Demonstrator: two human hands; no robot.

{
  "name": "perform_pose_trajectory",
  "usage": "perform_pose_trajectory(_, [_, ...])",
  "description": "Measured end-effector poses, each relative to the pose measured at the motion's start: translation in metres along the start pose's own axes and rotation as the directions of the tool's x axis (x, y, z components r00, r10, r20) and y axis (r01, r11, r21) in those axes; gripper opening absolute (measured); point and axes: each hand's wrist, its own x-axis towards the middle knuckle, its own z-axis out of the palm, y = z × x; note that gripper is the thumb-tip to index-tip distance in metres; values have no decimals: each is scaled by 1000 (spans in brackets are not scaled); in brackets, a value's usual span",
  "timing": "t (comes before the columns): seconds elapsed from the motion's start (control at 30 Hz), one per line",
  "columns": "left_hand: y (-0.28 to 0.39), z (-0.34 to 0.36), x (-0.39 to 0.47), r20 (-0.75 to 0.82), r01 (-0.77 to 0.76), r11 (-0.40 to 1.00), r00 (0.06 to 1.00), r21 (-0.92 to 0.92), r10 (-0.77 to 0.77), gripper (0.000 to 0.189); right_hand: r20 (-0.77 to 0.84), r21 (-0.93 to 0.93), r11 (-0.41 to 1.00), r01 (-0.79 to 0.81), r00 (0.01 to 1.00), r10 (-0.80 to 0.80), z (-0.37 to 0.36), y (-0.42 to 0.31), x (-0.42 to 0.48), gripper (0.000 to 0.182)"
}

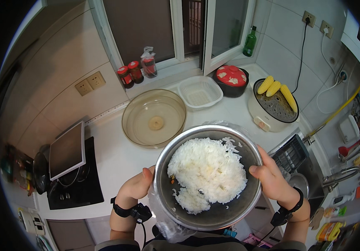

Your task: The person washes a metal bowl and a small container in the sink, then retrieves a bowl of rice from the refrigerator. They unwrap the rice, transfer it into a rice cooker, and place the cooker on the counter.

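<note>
A stainless steel bowl [211,223] is held up in front of me, tilted so that its inside faces the camera. My left hand [137,185] grips the left rim and my right hand [269,174] the right rim, thumb over the edge. Cooked white rice [209,172] fills much of it, with a small orange bit at the left. Clear plastic film [170,227] hangs below and behind the bowl. Just beyond lies a large amber glass basin [154,118] on the white counter [117,157].
At the back stand a white plastic basket [200,92], a red-lidded pot [231,81] and an electric steamer [272,120] with corn cobs [289,98]. Lidded jars [125,77] line the window sill. A black cooktop [89,188] is at left, a sink [318,188] with a dish rack [290,153] at right.
</note>
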Motion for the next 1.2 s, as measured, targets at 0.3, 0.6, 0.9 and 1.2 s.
perform_pose_trajectory(0.3, [13, 7, 6, 53, -243, 965, 969, 93, 239, 84, 3, -75, 997, 15, 1000, -15, 6, 1, 2, 48])
perform_pose_trajectory(0.6, [6, 0, 5, 84, -178, 982, 981, 65, 173, 61, -1, -79, 997, 14, 1000, -14, 10, 0, 2, 47])
perform_pose_trajectory(0.9, [-1, 11, 26, -109, 121, 986, 988, 116, -108, 45, 51, -265, 964, -28, 998, 43, 14, 12, 8, 43])
perform_pose_trajectory(1.2, [-25, 9, 36, -271, 195, 936, 956, 294, -114, 31, 81, -375, 915, 146, 989, -125, 26, 30, 1, 47])
